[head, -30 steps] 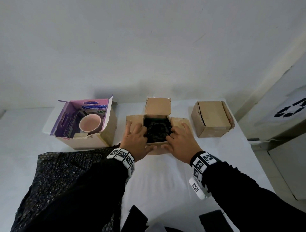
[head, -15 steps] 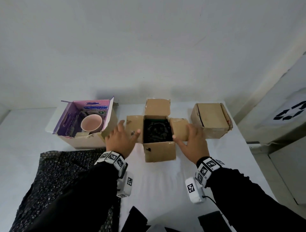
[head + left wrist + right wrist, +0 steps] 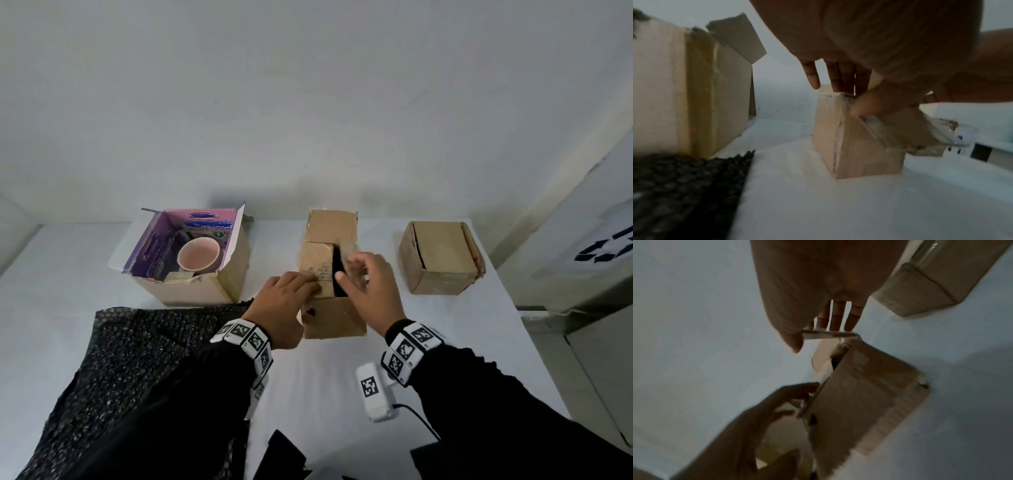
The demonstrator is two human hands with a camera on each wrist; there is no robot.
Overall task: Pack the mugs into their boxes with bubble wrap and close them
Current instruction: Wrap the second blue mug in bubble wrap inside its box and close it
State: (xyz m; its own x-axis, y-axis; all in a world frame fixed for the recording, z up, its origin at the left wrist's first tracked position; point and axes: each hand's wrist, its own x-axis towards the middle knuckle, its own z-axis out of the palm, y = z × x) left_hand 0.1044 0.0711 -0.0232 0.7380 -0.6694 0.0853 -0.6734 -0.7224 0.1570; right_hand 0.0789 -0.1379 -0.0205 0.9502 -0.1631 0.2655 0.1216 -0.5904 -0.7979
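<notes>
The small middle cardboard box (image 3: pixel 334 318) stands on the white table with dark bubble wrap (image 3: pixel 337 270) showing through a narrow gap. Its left flap (image 3: pixel 315 260) lies folded over the opening, and my left hand (image 3: pixel 308 284) presses on it with straight fingers (image 3: pixel 838 78), thumb against the front corner. My right hand (image 3: pixel 349 269) pinches the right flap (image 3: pixel 828 335) between thumb and fingers, tilted up over the gap. The back flap (image 3: pixel 330 226) stands open. A pink mug (image 3: pixel 198 253) sits unwrapped in the purple-lined box (image 3: pixel 191 294) at the left.
A closed cardboard box (image 3: pixel 440 263) stands at the right, near the table's right edge. A sheet of black bubble wrap (image 3: pixel 137 359) lies at the front left under my left arm. A wall runs right behind the boxes.
Both hands came inward from the spread side flaps. The left flap is now folded over the opening, and the right flap is lifted toward it.
</notes>
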